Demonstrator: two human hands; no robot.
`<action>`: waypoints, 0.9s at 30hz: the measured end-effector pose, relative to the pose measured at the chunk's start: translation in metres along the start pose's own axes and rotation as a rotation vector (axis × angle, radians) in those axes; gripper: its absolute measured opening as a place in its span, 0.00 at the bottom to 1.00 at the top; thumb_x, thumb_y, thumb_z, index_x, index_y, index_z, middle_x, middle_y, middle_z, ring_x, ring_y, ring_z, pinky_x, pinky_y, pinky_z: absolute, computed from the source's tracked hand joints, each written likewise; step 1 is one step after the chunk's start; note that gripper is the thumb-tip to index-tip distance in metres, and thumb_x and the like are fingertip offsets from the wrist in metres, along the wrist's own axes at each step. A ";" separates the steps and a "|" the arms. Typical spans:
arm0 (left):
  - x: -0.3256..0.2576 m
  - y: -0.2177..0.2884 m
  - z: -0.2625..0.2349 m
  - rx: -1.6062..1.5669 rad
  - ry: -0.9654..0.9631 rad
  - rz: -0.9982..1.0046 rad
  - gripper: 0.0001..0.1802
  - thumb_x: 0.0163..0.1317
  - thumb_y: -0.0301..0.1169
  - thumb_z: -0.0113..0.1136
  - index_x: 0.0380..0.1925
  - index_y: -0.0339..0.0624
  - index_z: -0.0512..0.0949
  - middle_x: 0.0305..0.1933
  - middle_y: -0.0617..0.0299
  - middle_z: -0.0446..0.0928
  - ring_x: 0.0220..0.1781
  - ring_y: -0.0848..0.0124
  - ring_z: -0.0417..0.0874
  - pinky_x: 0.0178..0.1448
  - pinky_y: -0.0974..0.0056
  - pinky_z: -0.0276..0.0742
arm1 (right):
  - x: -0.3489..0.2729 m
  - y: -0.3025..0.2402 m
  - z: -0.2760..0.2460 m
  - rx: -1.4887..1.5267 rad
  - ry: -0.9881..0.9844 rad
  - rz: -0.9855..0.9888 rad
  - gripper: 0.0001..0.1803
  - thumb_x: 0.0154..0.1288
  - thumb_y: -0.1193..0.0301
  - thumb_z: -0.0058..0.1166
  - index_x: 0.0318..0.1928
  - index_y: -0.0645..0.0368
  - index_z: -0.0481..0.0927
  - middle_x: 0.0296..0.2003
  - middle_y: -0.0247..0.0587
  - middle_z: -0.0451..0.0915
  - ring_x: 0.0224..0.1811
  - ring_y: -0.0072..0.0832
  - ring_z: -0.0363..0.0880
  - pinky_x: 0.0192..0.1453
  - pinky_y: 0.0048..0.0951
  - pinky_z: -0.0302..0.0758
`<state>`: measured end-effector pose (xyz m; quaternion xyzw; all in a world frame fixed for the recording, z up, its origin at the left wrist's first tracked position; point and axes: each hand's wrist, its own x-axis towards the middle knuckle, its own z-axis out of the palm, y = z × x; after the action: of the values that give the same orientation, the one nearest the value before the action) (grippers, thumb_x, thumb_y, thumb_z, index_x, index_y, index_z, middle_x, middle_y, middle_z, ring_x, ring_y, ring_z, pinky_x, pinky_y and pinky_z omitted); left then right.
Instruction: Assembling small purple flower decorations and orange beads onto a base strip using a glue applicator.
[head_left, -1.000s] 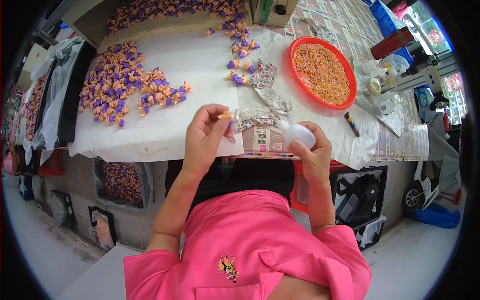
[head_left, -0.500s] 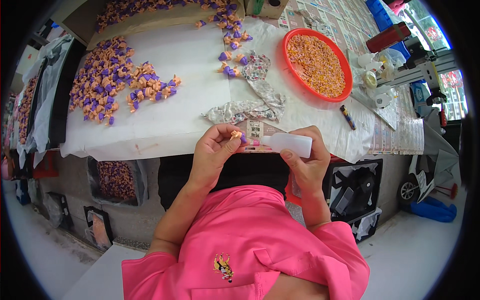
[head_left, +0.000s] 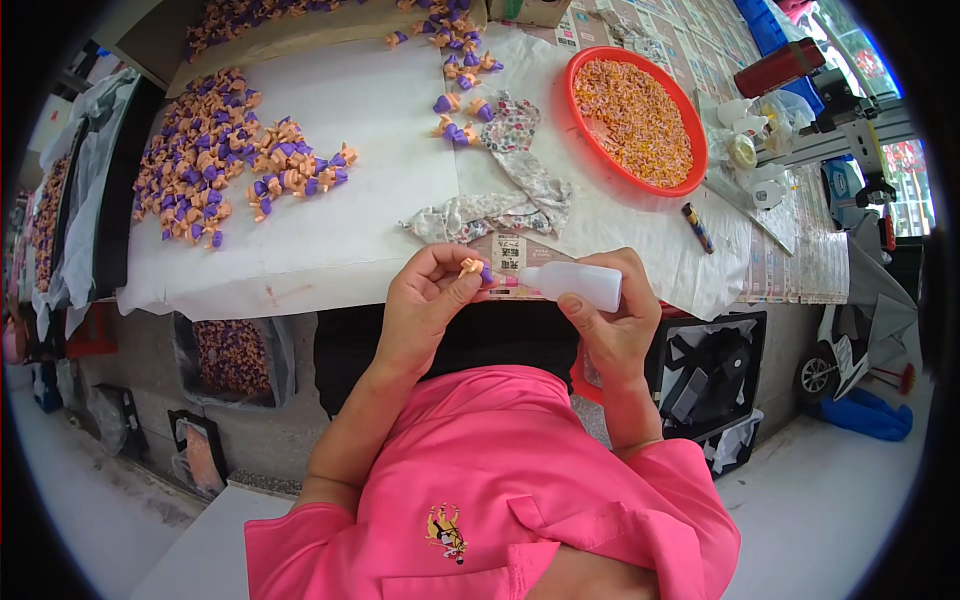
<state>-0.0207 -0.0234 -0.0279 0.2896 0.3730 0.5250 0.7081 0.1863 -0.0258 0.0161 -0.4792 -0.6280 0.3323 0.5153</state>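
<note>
At the table's near edge, the left hand (head_left: 425,305) pinches a small orange-and-purple piece (head_left: 474,268) between thumb and fingertips, while the right hand (head_left: 612,325) grips a white squeeze bottle (head_left: 572,284), its nozzle touching the piece. A patterned cloth (head_left: 500,195) lies just beyond.

Bright even daylight, soft shadows, sharp centre, fisheye bending and black rim.

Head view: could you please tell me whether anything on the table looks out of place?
A crumpled floral cloth lies bunched mid-table, and a few purple-and-orange pieces sit scattered apart from the main pile.
</note>
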 end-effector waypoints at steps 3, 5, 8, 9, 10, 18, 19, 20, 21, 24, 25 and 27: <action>0.001 -0.001 -0.001 0.001 -0.002 -0.004 0.11 0.65 0.25 0.59 0.46 0.36 0.73 0.46 0.58 0.78 0.44 0.74 0.81 0.50 0.70 0.80 | 0.000 0.000 0.000 -0.003 -0.012 0.016 0.18 0.50 0.72 0.72 0.41 0.63 0.81 0.36 0.36 0.75 0.37 0.24 0.74 0.41 0.22 0.70; 0.001 -0.001 -0.001 -0.001 -0.002 -0.011 0.11 0.65 0.25 0.59 0.46 0.37 0.73 0.46 0.58 0.78 0.44 0.74 0.81 0.50 0.70 0.80 | 0.000 0.000 0.001 0.002 -0.008 0.028 0.18 0.50 0.72 0.72 0.41 0.63 0.81 0.36 0.36 0.75 0.37 0.24 0.74 0.41 0.22 0.70; 0.001 -0.002 -0.001 0.018 -0.007 -0.006 0.11 0.65 0.26 0.59 0.46 0.37 0.73 0.46 0.58 0.79 0.44 0.74 0.81 0.50 0.70 0.80 | 0.000 0.002 0.000 0.001 -0.005 0.026 0.18 0.50 0.72 0.72 0.41 0.63 0.81 0.36 0.37 0.76 0.37 0.24 0.74 0.41 0.22 0.70; 0.001 -0.002 -0.002 0.017 -0.004 -0.013 0.11 0.65 0.26 0.59 0.46 0.37 0.74 0.46 0.58 0.79 0.44 0.74 0.81 0.50 0.70 0.80 | 0.000 0.003 0.000 -0.007 -0.005 0.013 0.18 0.50 0.72 0.72 0.41 0.64 0.81 0.36 0.37 0.76 0.38 0.24 0.75 0.41 0.22 0.70; 0.001 -0.003 -0.002 0.016 -0.001 -0.019 0.11 0.65 0.26 0.59 0.46 0.37 0.74 0.46 0.58 0.79 0.44 0.74 0.81 0.50 0.70 0.80 | 0.000 0.003 -0.001 -0.007 -0.005 0.014 0.18 0.50 0.72 0.72 0.41 0.64 0.81 0.36 0.37 0.76 0.38 0.24 0.75 0.41 0.22 0.70; 0.002 -0.004 -0.002 0.025 -0.009 -0.010 0.11 0.65 0.26 0.59 0.45 0.37 0.74 0.46 0.58 0.79 0.44 0.74 0.81 0.50 0.70 0.80 | 0.000 0.003 -0.004 -0.011 -0.006 0.022 0.18 0.50 0.73 0.72 0.41 0.64 0.80 0.36 0.37 0.76 0.38 0.24 0.75 0.41 0.22 0.70; 0.002 -0.004 -0.002 0.028 -0.011 -0.006 0.10 0.65 0.26 0.59 0.45 0.37 0.74 0.46 0.58 0.79 0.44 0.74 0.81 0.50 0.70 0.80 | 0.000 0.003 -0.004 -0.011 -0.006 0.022 0.18 0.50 0.73 0.72 0.41 0.64 0.80 0.36 0.37 0.76 0.38 0.24 0.75 0.41 0.22 0.70; 0.002 -0.004 -0.001 0.028 -0.011 -0.006 0.10 0.65 0.26 0.59 0.45 0.37 0.74 0.46 0.58 0.79 0.44 0.74 0.81 0.50 0.70 0.80 | 0.000 0.003 -0.004 -0.008 -0.004 0.018 0.18 0.50 0.73 0.72 0.41 0.64 0.80 0.36 0.37 0.76 0.38 0.24 0.75 0.41 0.22 0.70; 0.002 -0.004 -0.001 0.025 -0.007 -0.012 0.10 0.65 0.26 0.59 0.45 0.37 0.74 0.46 0.58 0.79 0.44 0.74 0.81 0.50 0.70 0.80 | 0.000 0.003 -0.005 -0.005 -0.003 0.015 0.18 0.50 0.73 0.72 0.41 0.63 0.81 0.36 0.37 0.76 0.38 0.24 0.75 0.41 0.22 0.70; 0.001 -0.004 0.000 0.024 -0.005 -0.014 0.10 0.65 0.26 0.59 0.45 0.36 0.74 0.45 0.59 0.79 0.44 0.74 0.81 0.50 0.70 0.80 | 0.000 0.001 -0.005 -0.016 -0.009 0.038 0.18 0.50 0.73 0.72 0.41 0.63 0.81 0.36 0.36 0.76 0.37 0.23 0.75 0.40 0.22 0.70; 0.001 -0.003 0.000 0.025 -0.007 -0.010 0.10 0.65 0.26 0.60 0.45 0.36 0.74 0.45 0.59 0.79 0.44 0.74 0.81 0.50 0.70 0.80 | 0.000 0.002 -0.005 -0.016 -0.008 0.038 0.18 0.50 0.73 0.72 0.41 0.63 0.81 0.36 0.36 0.76 0.37 0.23 0.75 0.40 0.22 0.70; 0.001 -0.003 0.000 0.023 -0.004 -0.014 0.10 0.65 0.26 0.60 0.45 0.36 0.74 0.45 0.59 0.78 0.44 0.74 0.81 0.50 0.70 0.80 | -0.001 0.002 -0.004 -0.005 -0.011 0.042 0.17 0.50 0.74 0.72 0.41 0.63 0.81 0.36 0.36 0.76 0.37 0.23 0.75 0.40 0.22 0.70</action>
<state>-0.0187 -0.0237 -0.0307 0.2965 0.3795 0.5152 0.7090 0.1908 -0.0261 0.0146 -0.4917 -0.6216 0.3441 0.5034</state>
